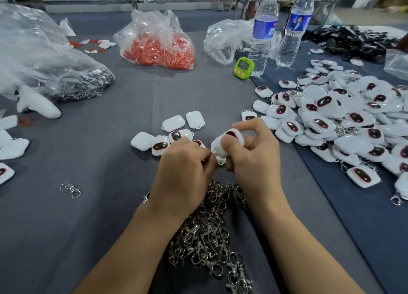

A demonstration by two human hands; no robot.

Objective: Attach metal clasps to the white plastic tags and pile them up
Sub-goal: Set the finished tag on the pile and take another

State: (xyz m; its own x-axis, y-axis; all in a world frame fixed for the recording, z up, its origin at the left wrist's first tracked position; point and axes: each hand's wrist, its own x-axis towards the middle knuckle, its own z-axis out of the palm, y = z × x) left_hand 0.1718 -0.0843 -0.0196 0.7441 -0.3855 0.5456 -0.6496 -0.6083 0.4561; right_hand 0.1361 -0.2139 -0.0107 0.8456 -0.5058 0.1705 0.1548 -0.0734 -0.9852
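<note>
My right hand (251, 159) grips a tag (230, 139) over the table (110, 161), fingers curled round it. My left hand (185, 168) meets the tag's lower loop, fingers curled tight; what they pinch I cannot tell. Clasps (209, 232) lie heaped beneath my wrists, and a tag pile (344, 121) spreads to the right.

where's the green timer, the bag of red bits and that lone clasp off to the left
green timer (243, 67): head view, middle of its front face
bag of red bits (159, 51): head view, red contents seen through the plastic
lone clasp (72, 190): head view, swivel between ring and hook
</note>
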